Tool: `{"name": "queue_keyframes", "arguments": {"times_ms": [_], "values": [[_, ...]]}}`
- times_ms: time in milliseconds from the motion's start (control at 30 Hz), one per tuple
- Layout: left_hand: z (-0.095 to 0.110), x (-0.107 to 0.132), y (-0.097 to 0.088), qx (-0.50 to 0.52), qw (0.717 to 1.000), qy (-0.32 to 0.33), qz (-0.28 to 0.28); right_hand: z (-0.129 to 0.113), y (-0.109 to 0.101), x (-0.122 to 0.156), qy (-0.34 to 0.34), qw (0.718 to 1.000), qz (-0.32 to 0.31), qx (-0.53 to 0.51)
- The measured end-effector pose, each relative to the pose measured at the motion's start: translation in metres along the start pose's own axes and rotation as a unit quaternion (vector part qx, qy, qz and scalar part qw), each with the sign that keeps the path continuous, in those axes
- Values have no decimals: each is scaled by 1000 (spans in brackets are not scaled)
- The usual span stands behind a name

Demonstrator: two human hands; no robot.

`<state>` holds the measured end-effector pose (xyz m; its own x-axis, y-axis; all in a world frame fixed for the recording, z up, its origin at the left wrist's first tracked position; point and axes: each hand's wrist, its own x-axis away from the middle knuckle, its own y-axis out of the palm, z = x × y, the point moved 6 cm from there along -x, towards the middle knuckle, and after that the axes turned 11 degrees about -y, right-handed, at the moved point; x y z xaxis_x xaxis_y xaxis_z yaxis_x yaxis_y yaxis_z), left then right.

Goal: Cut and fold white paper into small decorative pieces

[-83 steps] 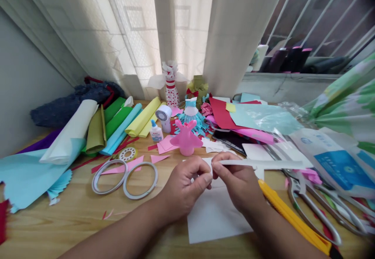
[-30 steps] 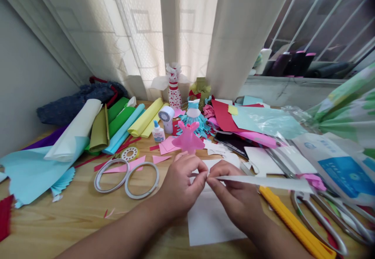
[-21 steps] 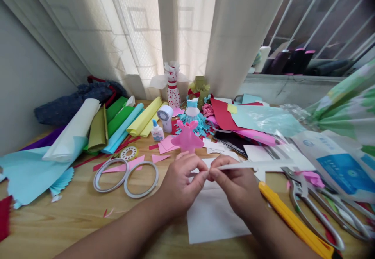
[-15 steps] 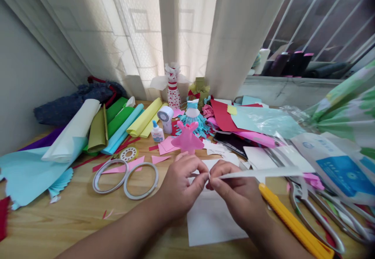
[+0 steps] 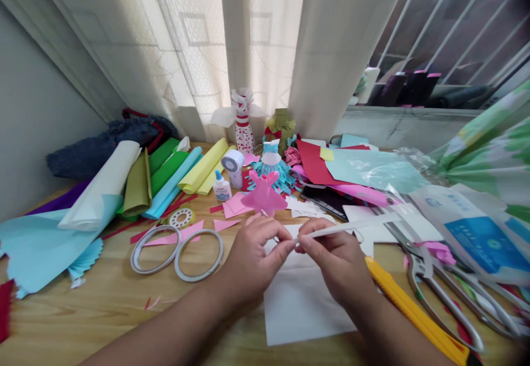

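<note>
L hand (image 5: pixel 254 261) is closing in a tight pinch on the near end of a white paper strip (image 5: pixel 351 226), w/ the fingers hiding how much of it is held. R hand (image 5: pixel 335 258) is gripping the same strip just beside it, thumb & fingers pressed together, so both grips are closed & nearly touching at the fingertips. Strip is running up & to the R from the fingers, above the white card scraps (image 5: pixel 368 217). Under both hands, a white paper sheet (image 5: pixel 306 313) is lying flat on the wooden bench (image 5: pixel 62 322). To the R of the sheet, a yellow utility knife (image 5: pixel 408 311) is lying diagonally, just beside steel scissors (image 5: pixel 430 294), & a printed plastic bag (image 5: pixel 472 233) is lying further R. To the L of the hands, two thin tape rolls (image 5: pixel 133 264) are lying side by side, touching pink paper triangles (image 5: pixel 194 228). Just above the hands, a pink paper dress (image 5: pixel 264 197) is standing near a glue bottle (image 5: pixel 221 188), w/ a blue fringed paper dress (image 5: pixel 271 159) right behind it. Rolled coloured paper sheets (image 5: pixel 169 175) are lying in a heap at the back L, & a red card sheet (image 5: pixel 314 162) is lying at the back R, near a sheer curtain (image 5: pixel 256 51).
</note>
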<state>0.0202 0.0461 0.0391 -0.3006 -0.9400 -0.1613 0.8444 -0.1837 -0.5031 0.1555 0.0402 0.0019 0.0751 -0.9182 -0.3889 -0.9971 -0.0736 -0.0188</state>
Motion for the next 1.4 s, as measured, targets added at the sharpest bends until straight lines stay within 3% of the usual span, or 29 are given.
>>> {"name": "queue_keyframes", "arguments": {"times_ms": [100, 200, 367, 500, 667, 867, 1033, 1233, 1400], "values": [[-2, 0, -1, -8, 1000, -7, 17, 0, -3, 1, -8, 1000, 20, -4], [-2, 0, -2, -9, 1000, -10, 27, -6, 4, 2, -31, 999, -23, 37], [3, 2, 2, 12, 1000, 17, -3, -13, 5, 0, -48, 995, -15, 86], [7, 4, 3, 23, 999, 31, -12, -15, 4, 0, -72, 995, -16, 67], [7, 5, 1, 32, 999, 40, -6, -9, 2, 2, -37, 997, -20, 66], [6, 4, 2, 21, 999, 37, 1, -12, 4, 3, -46, 996, -24, 72], [5, 4, 2, 11, 999, 37, 5, -18, 8, 3, -84, 993, -44, 75], [0, 1, 2, 28, 999, -7, -21, 0, -9, -2, -10, 999, 40, 34], [-4, 0, 0, 16, 998, -55, -17, 2, -5, -1, 4, 1000, 27, 6]]}}
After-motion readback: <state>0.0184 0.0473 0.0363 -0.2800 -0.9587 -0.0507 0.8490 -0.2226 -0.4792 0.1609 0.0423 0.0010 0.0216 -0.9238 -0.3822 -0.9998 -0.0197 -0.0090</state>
